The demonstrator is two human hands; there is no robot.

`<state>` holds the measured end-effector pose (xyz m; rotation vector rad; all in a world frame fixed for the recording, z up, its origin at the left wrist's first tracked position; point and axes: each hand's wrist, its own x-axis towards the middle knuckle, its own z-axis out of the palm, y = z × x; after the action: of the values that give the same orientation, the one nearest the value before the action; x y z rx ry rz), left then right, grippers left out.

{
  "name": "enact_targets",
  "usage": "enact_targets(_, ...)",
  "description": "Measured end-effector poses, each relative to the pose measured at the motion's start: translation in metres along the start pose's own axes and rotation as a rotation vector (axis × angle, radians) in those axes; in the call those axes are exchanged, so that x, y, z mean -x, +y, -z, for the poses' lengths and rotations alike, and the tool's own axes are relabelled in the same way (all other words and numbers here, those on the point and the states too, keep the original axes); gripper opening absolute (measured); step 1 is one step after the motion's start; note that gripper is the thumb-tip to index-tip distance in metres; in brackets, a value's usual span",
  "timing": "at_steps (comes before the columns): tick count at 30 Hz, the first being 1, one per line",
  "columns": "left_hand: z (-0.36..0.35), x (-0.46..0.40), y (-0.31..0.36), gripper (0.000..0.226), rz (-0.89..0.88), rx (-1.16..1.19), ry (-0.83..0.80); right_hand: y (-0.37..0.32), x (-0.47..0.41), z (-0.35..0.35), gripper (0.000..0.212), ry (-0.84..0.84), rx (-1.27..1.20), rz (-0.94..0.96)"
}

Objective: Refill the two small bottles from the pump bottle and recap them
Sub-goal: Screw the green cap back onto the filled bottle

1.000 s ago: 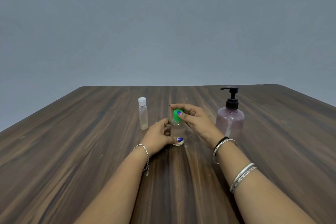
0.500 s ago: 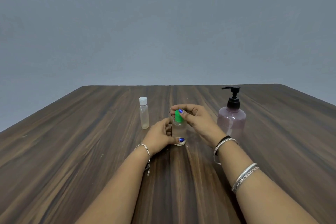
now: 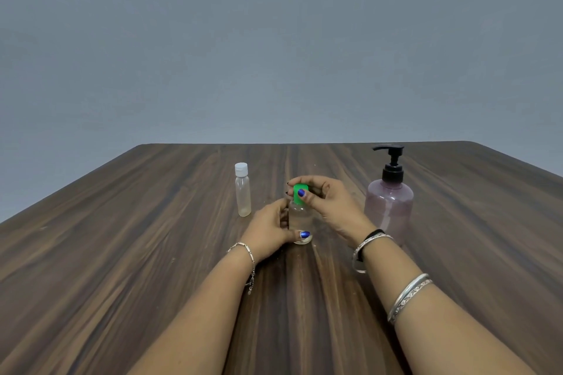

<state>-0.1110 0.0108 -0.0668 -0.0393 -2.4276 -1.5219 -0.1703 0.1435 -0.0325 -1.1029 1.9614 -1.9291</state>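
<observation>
A small clear bottle (image 3: 300, 218) stands upright on the wooden table (image 3: 122, 253) in the middle. My left hand (image 3: 268, 228) grips its body from the left, thumb across the base. On the bottle's neck sits its green cap (image 3: 297, 193), pinched between the thumb and fingers of my right hand (image 3: 329, 207). A second small bottle (image 3: 242, 192) with a white cap stands upright to the left, apart from both hands. The purple pump bottle (image 3: 390, 207) with a black pump head stands to the right, behind my right wrist.
The table's far edge (image 3: 304, 143) runs in front of a plain grey wall. Bracelets are on both wrists.
My right hand has turned slightly on the green cap, the thumb shifting across it. The left hand and the bottle have stayed in place.
</observation>
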Motion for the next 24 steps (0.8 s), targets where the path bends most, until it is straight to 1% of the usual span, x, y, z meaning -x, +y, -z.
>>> enact_targets(3, -0.002, -0.001, -0.002, 0.04, 0.007, -0.023, 0.044, 0.0, -0.001, -0.005, 0.022, 0.055, 0.058, 0.032)
enact_targets(5, -0.004, -0.001, -0.001, 0.036, 0.017, -0.035, 0.069, 0.002, -0.002, -0.007, 0.022, 0.094, 0.094, 0.044)
enact_targets(10, -0.007, 0.0, 0.002, 0.034, 0.028, -0.037, 0.106, 0.007, -0.006, -0.012, 0.024, 0.179, 0.115, 0.042)
enact_targets(12, -0.007, 0.0, 0.002, 0.034, 0.029, -0.049, 0.116, 0.008, -0.006, -0.011, 0.025, 0.183, 0.101, 0.042)
enact_targets(16, -0.004, -0.001, 0.002, 0.034, 0.037, -0.084, 0.118, 0.008, -0.003, -0.005, 0.021, 0.133, 0.021, 0.04)
enact_targets(19, 0.008, -0.001, -0.003, 0.038, 0.072, -0.07, 0.185, 0.009, -0.005, -0.004, 0.026, 0.153, -0.029, 0.016)
enact_targets(22, 0.025, 0.0, -0.005, 0.042, 0.123, -0.075, 0.284, 0.009, -0.006, -0.003, 0.021, 0.226, -0.077, -0.037)
enact_targets(24, 0.037, 0.003, -0.007, 0.043, 0.149, -0.095, 0.33, 0.01, -0.007, 0.001, 0.014, 0.254, -0.076, -0.086)
